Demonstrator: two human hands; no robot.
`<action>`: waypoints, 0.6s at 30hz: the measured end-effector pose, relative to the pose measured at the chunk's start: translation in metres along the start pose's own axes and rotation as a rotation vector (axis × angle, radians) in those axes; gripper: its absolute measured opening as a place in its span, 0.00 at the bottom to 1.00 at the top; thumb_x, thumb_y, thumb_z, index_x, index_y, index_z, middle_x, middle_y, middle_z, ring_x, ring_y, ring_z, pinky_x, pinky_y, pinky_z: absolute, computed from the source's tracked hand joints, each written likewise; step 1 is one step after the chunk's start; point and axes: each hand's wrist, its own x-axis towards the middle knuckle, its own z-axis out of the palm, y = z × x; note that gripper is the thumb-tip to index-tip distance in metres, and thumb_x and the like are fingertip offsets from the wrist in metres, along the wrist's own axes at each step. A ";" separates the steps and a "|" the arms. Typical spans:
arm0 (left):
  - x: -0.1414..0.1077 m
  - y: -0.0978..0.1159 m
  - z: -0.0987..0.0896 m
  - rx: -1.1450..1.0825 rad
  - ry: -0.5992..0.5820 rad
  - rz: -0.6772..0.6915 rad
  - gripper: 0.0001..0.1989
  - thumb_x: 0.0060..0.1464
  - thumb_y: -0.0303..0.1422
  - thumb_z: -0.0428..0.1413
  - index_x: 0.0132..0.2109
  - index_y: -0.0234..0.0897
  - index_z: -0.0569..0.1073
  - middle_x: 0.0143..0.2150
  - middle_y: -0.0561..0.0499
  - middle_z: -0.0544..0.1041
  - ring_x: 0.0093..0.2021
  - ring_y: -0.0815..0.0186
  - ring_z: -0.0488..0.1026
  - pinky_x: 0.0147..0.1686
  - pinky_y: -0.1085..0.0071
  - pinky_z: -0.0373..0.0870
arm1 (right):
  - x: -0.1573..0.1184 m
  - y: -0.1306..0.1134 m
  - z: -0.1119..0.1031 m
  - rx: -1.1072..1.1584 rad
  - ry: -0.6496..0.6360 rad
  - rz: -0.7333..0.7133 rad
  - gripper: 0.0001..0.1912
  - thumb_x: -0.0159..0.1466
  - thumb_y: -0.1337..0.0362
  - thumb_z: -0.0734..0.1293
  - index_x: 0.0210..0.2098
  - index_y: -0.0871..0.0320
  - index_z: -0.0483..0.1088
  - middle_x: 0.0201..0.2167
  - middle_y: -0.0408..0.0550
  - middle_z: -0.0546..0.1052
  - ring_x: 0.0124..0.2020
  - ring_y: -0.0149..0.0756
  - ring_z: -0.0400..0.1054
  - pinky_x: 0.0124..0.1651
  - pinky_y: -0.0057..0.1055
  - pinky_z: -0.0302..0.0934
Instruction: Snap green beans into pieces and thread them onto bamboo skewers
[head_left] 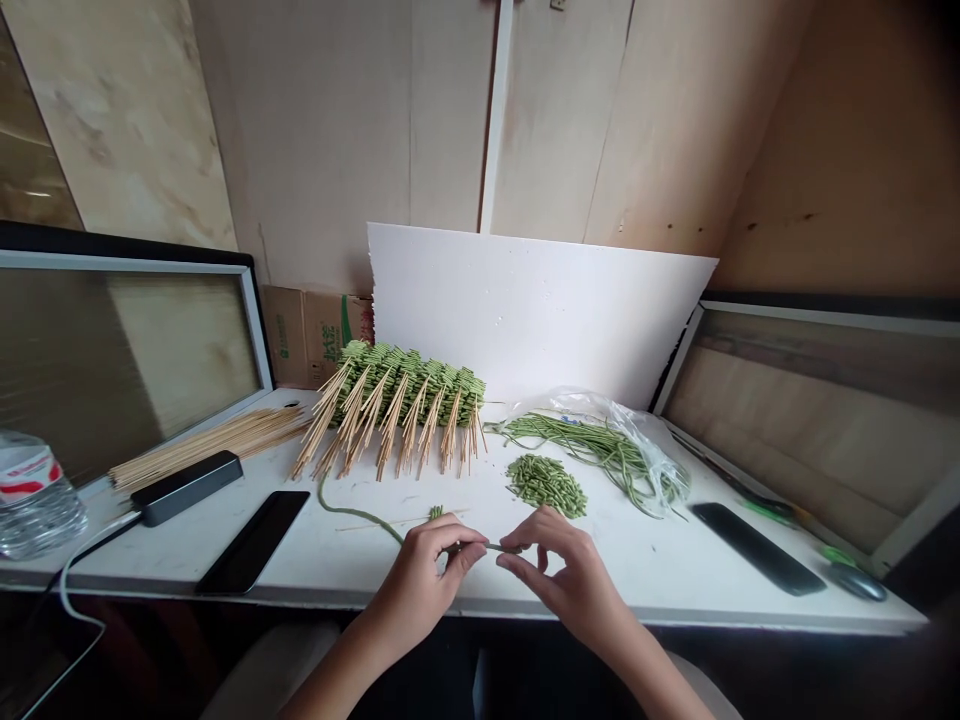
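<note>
My left hand (435,565) pinches a long green bean (367,517), whose tail curves back over the table to the stacked skewers. Close beside it, my right hand (562,565) has its fingers on the bean's near end, thumb a little lower. Just behind my left hand lies a thin bamboo skewer (375,524), next to a few short bean pieces (436,512). A heap of cut bean pieces (547,485) sits beyond my right hand. Further back left, bean-loaded skewers (412,385) are stacked with their bare ends toward me.
Whole long beans (577,435) lie partly in a clear plastic bag (652,450). Bare skewers (210,445), a black box (187,487), a phone (255,542) and a water bottle (37,500) are on the left. Another dark phone (757,547) and a mouse (857,580) lie right.
</note>
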 end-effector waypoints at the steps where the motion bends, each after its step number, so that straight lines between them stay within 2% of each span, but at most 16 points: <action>1: 0.000 0.000 0.000 0.002 -0.001 0.007 0.13 0.68 0.39 0.55 0.43 0.40 0.83 0.40 0.44 0.82 0.40 0.59 0.77 0.42 0.66 0.72 | 0.000 -0.001 0.000 0.002 -0.002 -0.006 0.07 0.67 0.57 0.71 0.40 0.51 0.79 0.33 0.50 0.80 0.35 0.42 0.71 0.34 0.36 0.69; 7: -0.004 0.006 0.001 0.036 -0.029 0.023 0.12 0.67 0.40 0.56 0.44 0.41 0.83 0.39 0.45 0.81 0.40 0.59 0.77 0.41 0.66 0.72 | -0.001 0.000 0.006 0.046 -0.013 0.003 0.07 0.69 0.56 0.70 0.39 0.51 0.78 0.33 0.49 0.79 0.37 0.43 0.69 0.36 0.37 0.67; 11: -0.005 0.010 0.004 0.008 -0.080 0.006 0.13 0.67 0.38 0.56 0.38 0.39 0.82 0.35 0.47 0.80 0.36 0.61 0.76 0.38 0.68 0.69 | -0.005 0.003 0.018 0.126 0.046 0.006 0.10 0.69 0.56 0.69 0.34 0.52 0.76 0.30 0.48 0.76 0.37 0.43 0.68 0.39 0.37 0.65; 14: -0.006 0.007 0.008 -0.037 -0.096 -0.007 0.14 0.66 0.35 0.57 0.32 0.39 0.81 0.33 0.48 0.79 0.34 0.63 0.75 0.37 0.69 0.69 | -0.008 0.010 0.029 0.236 0.069 0.045 0.14 0.68 0.53 0.69 0.31 0.53 0.74 0.29 0.47 0.73 0.36 0.42 0.67 0.41 0.37 0.64; 18: -0.007 -0.005 0.016 -0.089 -0.090 -0.022 0.15 0.65 0.35 0.58 0.29 0.38 0.80 0.30 0.48 0.78 0.33 0.63 0.75 0.35 0.69 0.69 | -0.012 0.026 0.042 0.465 0.023 0.149 0.16 0.62 0.48 0.74 0.30 0.55 0.75 0.30 0.46 0.71 0.35 0.41 0.68 0.41 0.36 0.65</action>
